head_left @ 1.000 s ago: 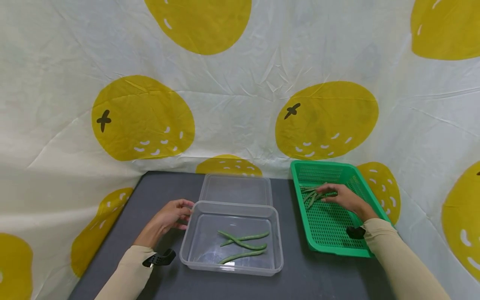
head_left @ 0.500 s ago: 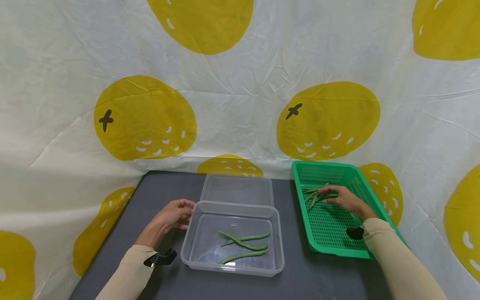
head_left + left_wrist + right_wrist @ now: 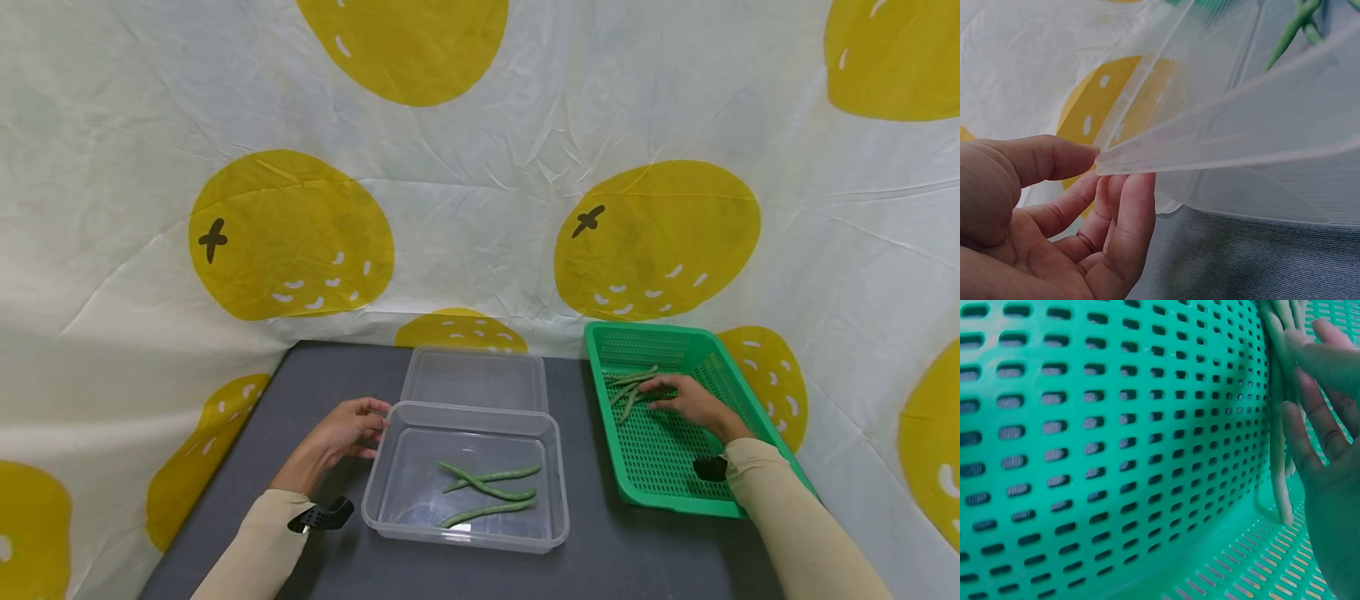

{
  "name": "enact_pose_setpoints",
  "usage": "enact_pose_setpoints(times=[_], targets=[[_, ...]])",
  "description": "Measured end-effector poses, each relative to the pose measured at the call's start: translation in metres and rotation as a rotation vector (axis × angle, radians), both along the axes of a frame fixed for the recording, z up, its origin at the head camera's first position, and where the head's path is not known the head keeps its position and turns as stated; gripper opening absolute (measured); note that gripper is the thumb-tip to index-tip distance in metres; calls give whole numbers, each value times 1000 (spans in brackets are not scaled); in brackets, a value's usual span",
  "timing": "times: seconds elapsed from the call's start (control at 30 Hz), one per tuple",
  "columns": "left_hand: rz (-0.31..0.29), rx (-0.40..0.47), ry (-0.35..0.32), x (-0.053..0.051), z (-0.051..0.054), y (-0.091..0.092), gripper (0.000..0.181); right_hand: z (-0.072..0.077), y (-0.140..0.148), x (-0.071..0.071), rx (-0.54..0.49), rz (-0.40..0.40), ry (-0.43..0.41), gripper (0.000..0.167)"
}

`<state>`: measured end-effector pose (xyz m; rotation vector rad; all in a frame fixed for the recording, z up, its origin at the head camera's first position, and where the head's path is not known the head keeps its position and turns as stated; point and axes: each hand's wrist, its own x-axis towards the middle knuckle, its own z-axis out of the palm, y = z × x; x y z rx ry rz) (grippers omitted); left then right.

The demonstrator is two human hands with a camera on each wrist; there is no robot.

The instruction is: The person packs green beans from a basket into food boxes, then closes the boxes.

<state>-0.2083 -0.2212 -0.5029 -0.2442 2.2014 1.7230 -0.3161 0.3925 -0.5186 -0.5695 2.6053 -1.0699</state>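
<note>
At the left corner of the clear container (image 3: 465, 537), my left hand (image 3: 337, 437) pinches the rim; the left wrist view shows thumb (image 3: 1054, 159) above and fingers (image 3: 1138, 219) below the corner. Several green beans (image 3: 491, 508) lie inside, two crossed. My right hand (image 3: 693, 404) is inside the green basket (image 3: 660, 475), its fingers apart and slightly bent beside several beans (image 3: 624, 392). In the right wrist view, the fingertips of that hand (image 3: 1335, 437) are close against the beans (image 3: 1277, 425); whether they touch cannot be told.
A clear lid (image 3: 476, 379) lies flat behind the container on the dark table (image 3: 337, 371). The basket stands at the right. A white cloth with yellow fruit shapes (image 3: 472, 242) hangs behind the table.
My right hand has shifted slightly to the right over the beans in the basket, and more of them shows. My left hand keeps its place at the container's corner.
</note>
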Motion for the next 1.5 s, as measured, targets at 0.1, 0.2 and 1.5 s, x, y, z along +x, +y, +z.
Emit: enact_pose_setpoints(times=[0.1,0.2,1.5], targets=[[0,1,-2,0,-1,0,39,-5,4,-1,41,7,-3,33],[-3,3,-4,-1,-2,-1,39,-6,7,1,125,8,30,30],[-2,19,-17,-3,-1,-3,39,2,-8,-3,262,193,267,18]])
